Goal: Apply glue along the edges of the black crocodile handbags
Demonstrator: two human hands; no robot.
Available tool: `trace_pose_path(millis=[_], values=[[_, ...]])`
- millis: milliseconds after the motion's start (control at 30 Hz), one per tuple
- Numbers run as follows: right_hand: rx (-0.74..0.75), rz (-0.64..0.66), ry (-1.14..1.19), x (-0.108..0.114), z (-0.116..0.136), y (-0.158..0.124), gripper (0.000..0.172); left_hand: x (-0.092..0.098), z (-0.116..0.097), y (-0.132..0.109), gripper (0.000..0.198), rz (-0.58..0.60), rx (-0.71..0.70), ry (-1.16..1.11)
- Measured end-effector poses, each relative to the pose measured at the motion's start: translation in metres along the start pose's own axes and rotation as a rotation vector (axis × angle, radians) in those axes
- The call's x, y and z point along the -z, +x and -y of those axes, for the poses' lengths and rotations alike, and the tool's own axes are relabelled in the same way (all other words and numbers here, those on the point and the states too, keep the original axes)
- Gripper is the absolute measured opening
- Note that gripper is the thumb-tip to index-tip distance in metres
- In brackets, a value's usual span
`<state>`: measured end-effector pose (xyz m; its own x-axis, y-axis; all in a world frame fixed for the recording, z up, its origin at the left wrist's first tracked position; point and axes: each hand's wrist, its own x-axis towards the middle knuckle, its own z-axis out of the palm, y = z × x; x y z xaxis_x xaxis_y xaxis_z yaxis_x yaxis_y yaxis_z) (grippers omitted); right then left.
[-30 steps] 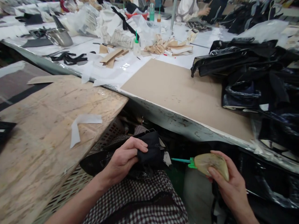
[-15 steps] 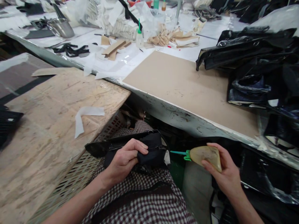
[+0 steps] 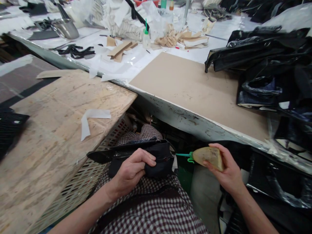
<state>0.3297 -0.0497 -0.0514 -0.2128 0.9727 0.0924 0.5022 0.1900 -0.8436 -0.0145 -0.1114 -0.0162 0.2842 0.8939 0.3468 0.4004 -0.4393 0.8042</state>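
On my lap, over a checkered apron [image 3: 156, 211], lies a black bag [image 3: 158, 152] of fabric and shiny material. My left hand [image 3: 136, 165] grips its fabric, thumb and fingers pinched together. In my right hand [image 3: 226, 169] is a yellowish glue bottle [image 3: 208, 156] with a green cap and a long thin nozzle. The bottle lies nearly level, its nozzle pointing left, with the tip at the bag's right end. Whether the tip touches the bag I cannot tell.
A stained wooden board [image 3: 48, 117] at the left carries a white strip [image 3: 85, 126]. Below it stands a plastic basket [image 3: 83, 178]. Ahead, a table holds a brown board [image 3: 195, 91], another green-tipped bottle [image 3: 146, 39], a metal pot [image 3: 65, 28] and a pile of black bags [image 3: 263, 68].
My right hand has moved slightly left and up with the glue bottle, bringing its nozzle nearer the bag. My left hand keeps its grip on the bag.
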Motion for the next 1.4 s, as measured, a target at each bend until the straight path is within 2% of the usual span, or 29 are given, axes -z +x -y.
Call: trace_pose_path(millis=[200,367,533,800,967,1133,1400], values=[[0.091,0.011,-0.082,0.0018,-0.0017,0.0026,0.045,-0.0005,0.0020,-0.0037,0.034,0.007,-0.021,-0.008],[0.098,0.075,-0.085,0.0049,-0.0007,0.0028,0.044,-0.0006,0.0022,-0.0012,0.035,0.002,0.001,0.014],[0.104,0.004,-0.076,0.0025,-0.0067,0.0038,0.045,0.0004,0.0007,0.0031,0.032,-0.014,-0.015,0.022],[0.048,0.225,-0.051,0.0067,-0.0054,0.0039,0.043,-0.0007,-0.0005,0.0027,0.031,-0.007,-0.018,0.022],[0.083,0.142,-0.051,0.0082,-0.0058,0.0034,0.043,-0.0018,-0.0007,0.0028,0.033,-0.002,-0.021,0.019],[0.118,0.236,-0.072,0.0087,-0.0052,0.0030,0.044,-0.0029,-0.0022,0.0056,0.032,-0.002,-0.012,0.029],[0.232,0.010,-0.113,0.0056,-0.0030,0.0045,0.042,-0.0019,-0.0033,0.0049,0.030,-0.003,-0.015,0.029]])
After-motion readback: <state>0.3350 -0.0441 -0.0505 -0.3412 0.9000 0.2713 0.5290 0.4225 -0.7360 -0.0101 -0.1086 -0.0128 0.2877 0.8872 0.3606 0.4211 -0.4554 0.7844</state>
